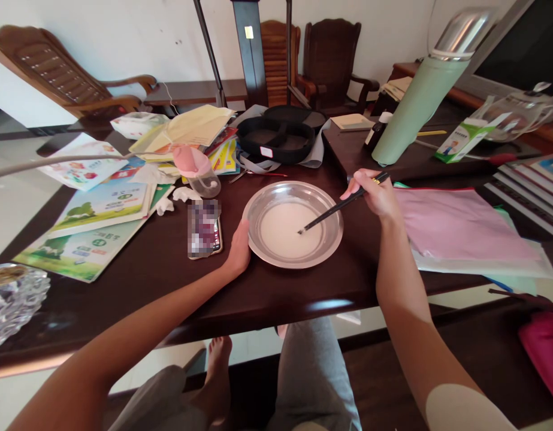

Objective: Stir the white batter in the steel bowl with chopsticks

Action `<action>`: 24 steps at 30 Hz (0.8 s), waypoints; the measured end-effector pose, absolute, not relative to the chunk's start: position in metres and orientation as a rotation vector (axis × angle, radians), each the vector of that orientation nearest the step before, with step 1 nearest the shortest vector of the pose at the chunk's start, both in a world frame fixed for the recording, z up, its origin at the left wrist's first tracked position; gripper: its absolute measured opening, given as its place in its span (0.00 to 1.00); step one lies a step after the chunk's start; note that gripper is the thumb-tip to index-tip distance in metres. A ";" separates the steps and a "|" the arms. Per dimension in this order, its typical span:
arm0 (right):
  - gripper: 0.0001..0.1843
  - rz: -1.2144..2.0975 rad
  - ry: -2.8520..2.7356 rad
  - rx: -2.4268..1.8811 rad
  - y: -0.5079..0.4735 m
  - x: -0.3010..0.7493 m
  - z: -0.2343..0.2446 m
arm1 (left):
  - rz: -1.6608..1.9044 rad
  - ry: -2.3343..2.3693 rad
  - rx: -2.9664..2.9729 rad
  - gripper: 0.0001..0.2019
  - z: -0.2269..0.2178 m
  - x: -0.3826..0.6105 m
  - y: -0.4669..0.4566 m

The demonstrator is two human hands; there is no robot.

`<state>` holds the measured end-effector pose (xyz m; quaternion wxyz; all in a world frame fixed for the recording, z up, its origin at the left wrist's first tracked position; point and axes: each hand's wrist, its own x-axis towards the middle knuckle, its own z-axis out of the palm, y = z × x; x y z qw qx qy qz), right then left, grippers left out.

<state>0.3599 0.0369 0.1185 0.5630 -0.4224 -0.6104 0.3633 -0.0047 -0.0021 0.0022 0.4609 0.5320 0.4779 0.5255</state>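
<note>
Sitting near the front edge of a dark wooden table [280, 293], a round steel plate [293, 224] with a broad shiny rim, holding a shallow pool of pale, milky liquid [283, 230] across its flat bottom. Lying slanted over its right rim, a pair of dark chopsticks [343, 203], tips down in the liquid near the middle, upper ends tipped up and to the right.

Reaching in from the lower right, bare forearm angled up and inward, wrist bent: right hand [375, 193], just beyond the plate's right rim, fingers pinched around the upper part of the chopsticks. Stretched in from the lower left, forearm low over the tabletop: left hand [238, 248], palm turned toward the plate, fingers loosely curved and lying flat against the left outer rim, gripping nothing, thumb up by the rim's edge.

Just left of that hand, flat on the table, a phone [205, 228]. Farther left, a spread of colourful booklets [96, 224]. Behind the plate, a black compartment tray [280, 140]; to the right, a pink folder [460, 224] and a tilted pale green flask [422, 99]. Below the table edge, grey-trousered knees and a bare foot.
</note>
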 end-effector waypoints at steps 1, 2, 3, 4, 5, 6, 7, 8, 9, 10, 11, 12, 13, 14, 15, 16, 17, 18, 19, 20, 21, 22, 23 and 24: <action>0.37 0.894 -1.456 -0.986 0.037 0.358 0.118 | 1.292 1.179 1.312 0.30 0.002 -0.004 -0.002; 0.37 0.937 -1.486 -0.979 0.036 0.354 0.118 | 1.290 1.182 1.316 0.30 0.002 -0.004 -0.002; 0.37 0.975 -1.522 -0.972 0.036 0.349 0.119 | 1.288 1.182 1.315 0.30 0.002 -0.004 -0.002; 0.37 1.001 -1.556 -0.965 0.035 0.343 0.119 | 1.286 1.178 1.311 0.30 0.002 -0.004 -0.002; 0.37 1.011 -1.585 -0.962 0.035 0.339 0.120 | 1.285 1.173 1.308 0.30 0.001 -0.004 -0.002; 0.37 1.004 -1.602 -0.963 0.035 0.337 0.121 | 1.281 1.169 1.309 0.30 0.001 -0.004 -0.001; 0.37 0.982 -1.606 -0.971 0.035 0.336 0.122 | 1.279 1.164 1.311 0.30 0.001 -0.004 -0.001; 0.36 0.948 -1.593 -0.983 0.036 0.338 0.122 | 1.280 1.164 1.312 0.30 0.000 -0.005 -0.001; 0.36 0.909 -1.567 -0.998 0.036 0.341 0.122 | 1.283 1.165 1.313 0.30 -0.001 -0.005 -0.001; 0.36 0.871 -1.532 -1.012 0.037 0.346 0.121 | 1.284 1.167 1.312 0.30 -0.001 -0.005 -0.001; 0.37 0.839 -1.495 -1.022 0.037 0.351 0.121 | 1.285 1.169 1.309 0.30 -0.002 -0.005 -0.001; 0.37 0.818 -1.465 -1.026 0.038 0.356 0.120 | 1.284 1.171 1.305 0.31 -0.002 -0.006 -0.001; 0.38 0.814 -1.448 -1.026 0.038 0.359 0.119 | 1.285 1.174 1.303 0.31 -0.002 -0.006 -0.001; 0.39 0.827 -1.446 -1.024 0.038 0.360 0.118 | 1.283 1.177 1.306 0.32 -0.002 -0.006 -0.002; 0.39 0.854 -1.460 -1.021 0.037 0.359 0.118 | 1.282 1.179 1.313 0.33 -0.001 -0.005 -0.002; 0.38 0.892 -1.488 -1.017 0.037 0.356 0.118 | 1.280 1.183 1.322 0.33 -0.001 -0.005 -0.002; 0.38 0.934 -1.524 -1.010 0.036 0.352 0.118 | 1.277 1.185 1.331 0.33 0.000 -0.004 -0.002; 0.38 0.973 -1.561 -1.001 0.035 0.346 0.119 | 1.275 1.186 1.337 0.33 0.001 -0.004 -0.002; 0.38 1.004 -1.594 -0.990 0.034 0.341 0.120 | 1.273 1.184 1.340 0.33 0.002 -0.004 -0.003; 0.37 1.019 -1.618 -0.982 0.034 0.337 0.122 | 1.273 1.179 1.338 0.32 0.003 -0.003 -0.003; 0.37 1.018 -1.630 -0.979 0.034 0.335 0.123 | 1.276 1.175 1.332 0.31 0.004 -0.003 -0.002; 0.37 0.999 -1.629 -0.985 0.034 0.335 0.124 | 1.279 1.173 1.326 0.30 0.004 -0.003 -0.002; 0.37 0.967 -1.615 -0.999 0.034 0.337 0.124 | 1.282 1.171 1.322 0.29 0.003 -0.003 -0.002; 0.37 0.927 -1.591 -1.017 0.034 0.340 0.125 | 1.281 1.170 1.323 0.30 0.003 -0.003 -0.002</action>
